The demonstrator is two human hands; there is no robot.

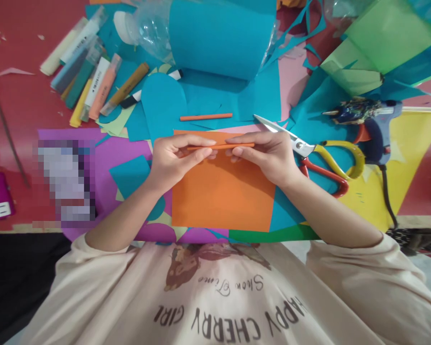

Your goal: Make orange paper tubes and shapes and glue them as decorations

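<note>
Between my two hands is a thin roll of orange paper [221,146], pinched near both ends. My left hand [175,155] grips its left part with thumb and fingertips. On the right part, the thumb and fingers of my right hand [267,153] are closed the same way. Beneath them lies a flat sheet of orange paper [222,196]. A second slim orange paper roll [206,117] rests on blue paper just beyond my fingers. Scissors [301,146] with one yellow and one red handle lie right beside my right hand, blades partly apart.
At the back lies a plastic bottle [215,38] wrapped in blue paper. Several markers [89,72] are heaped at the back left. A glue gun [377,124] with its cord sits at the right over yellow paper [405,158]. Purple paper [118,139] and coloured scraps cover the left side.
</note>
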